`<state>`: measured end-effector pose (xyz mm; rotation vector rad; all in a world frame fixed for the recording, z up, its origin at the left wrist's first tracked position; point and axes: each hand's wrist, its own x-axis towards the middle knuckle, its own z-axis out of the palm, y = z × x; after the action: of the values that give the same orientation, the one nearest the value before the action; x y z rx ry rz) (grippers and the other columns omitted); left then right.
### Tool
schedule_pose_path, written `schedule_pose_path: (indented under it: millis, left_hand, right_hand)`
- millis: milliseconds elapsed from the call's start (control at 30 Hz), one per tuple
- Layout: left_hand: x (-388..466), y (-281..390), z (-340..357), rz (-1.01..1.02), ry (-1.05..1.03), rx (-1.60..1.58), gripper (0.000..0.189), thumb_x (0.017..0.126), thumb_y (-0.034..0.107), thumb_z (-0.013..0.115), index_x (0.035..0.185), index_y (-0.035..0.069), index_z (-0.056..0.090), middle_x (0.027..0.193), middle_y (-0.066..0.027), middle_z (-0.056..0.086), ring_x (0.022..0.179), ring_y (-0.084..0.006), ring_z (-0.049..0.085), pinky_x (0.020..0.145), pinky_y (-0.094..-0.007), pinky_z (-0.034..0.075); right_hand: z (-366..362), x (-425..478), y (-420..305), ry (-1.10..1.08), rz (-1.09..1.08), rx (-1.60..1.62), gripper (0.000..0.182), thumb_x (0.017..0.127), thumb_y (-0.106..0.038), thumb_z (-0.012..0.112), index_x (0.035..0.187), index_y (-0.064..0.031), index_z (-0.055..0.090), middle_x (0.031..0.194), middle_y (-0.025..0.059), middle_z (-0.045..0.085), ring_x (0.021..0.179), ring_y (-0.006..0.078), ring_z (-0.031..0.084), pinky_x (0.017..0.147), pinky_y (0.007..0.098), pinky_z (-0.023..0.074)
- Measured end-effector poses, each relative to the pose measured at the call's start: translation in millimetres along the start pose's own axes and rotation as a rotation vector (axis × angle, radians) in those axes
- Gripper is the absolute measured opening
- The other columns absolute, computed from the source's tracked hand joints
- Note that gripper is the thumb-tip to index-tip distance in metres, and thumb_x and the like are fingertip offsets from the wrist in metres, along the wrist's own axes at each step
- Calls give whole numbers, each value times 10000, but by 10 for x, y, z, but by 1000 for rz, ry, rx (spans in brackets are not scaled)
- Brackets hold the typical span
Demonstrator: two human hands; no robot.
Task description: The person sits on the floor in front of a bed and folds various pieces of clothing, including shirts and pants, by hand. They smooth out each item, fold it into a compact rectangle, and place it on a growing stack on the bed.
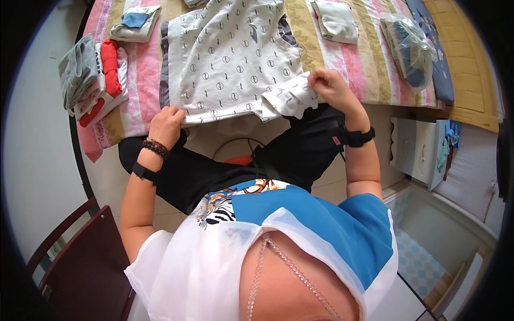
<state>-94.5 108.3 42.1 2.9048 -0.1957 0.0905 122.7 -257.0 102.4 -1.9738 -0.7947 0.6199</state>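
A white shirt (237, 60) with a small black print lies spread on the bed in front of me, its hem with a grey edge to the left and its neck opening to the upper right. My left hand (166, 124) pinches the shirt's near hem corner at the bed's edge. In my right hand (331, 88) is the end of the near sleeve (290, 96), lifted and bunched between thumb and fingers. Part of that sleeve hangs past the bed's edge, above my knee.
Folded clothes (96, 76) in grey, red and white are stacked at the bed's left edge. A folded white garment (136, 24) with blue lies behind them, another folded white garment (336, 22) to the right. Further right is a plastic bag (409, 52) with dark cloth. A dark red chair (88, 261) stands lower left.
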Motion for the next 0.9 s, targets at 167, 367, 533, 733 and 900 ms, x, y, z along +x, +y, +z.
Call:
schedule_pose_path:
  millis: [167,367,533,733,900]
  left_hand:
    - [-8,17,7,-116,-4,-98,147,706,18,538,828,91,574,820,-63,544,811,-265,550,661,-370,479]
    - [54,140,-142,-138,-29,-150,189,693,161,655,852,79,595,844,-83,554,843,-275,552,702,-375,461]
    - [229,303,22,-88,105,-290,216,744,241,661,845,55,617,820,-96,577,772,-279,573,669,-357,464]
    - [535,446,212,-121,-41,-516,269,799,244,619,980,46,600,805,-98,602,708,-269,587,648,-358,473]
    - [935,619,249,-124,-28,-631,393,817,197,618,1164,49,508,888,-125,609,715,-241,594,673,-325,473]
  right_hand:
    - [52,536,15,403,129,691,180,859,-88,537,1021,-12,550,930,55,593,766,108,583,684,226,478]
    - [526,422,717,406,294,560,315,873,-286,579,1028,-13,546,894,24,583,692,72,527,604,203,420]
    - [505,70,534,203,335,361,243,838,-206,586,823,35,612,722,-38,547,667,34,447,594,189,359]
    - [559,-369,645,165,380,322,229,831,-166,560,870,52,617,742,-27,564,673,41,458,597,209,380]
    - [587,-376,684,151,382,134,250,846,-198,554,873,42,618,703,2,582,655,60,489,594,236,414]
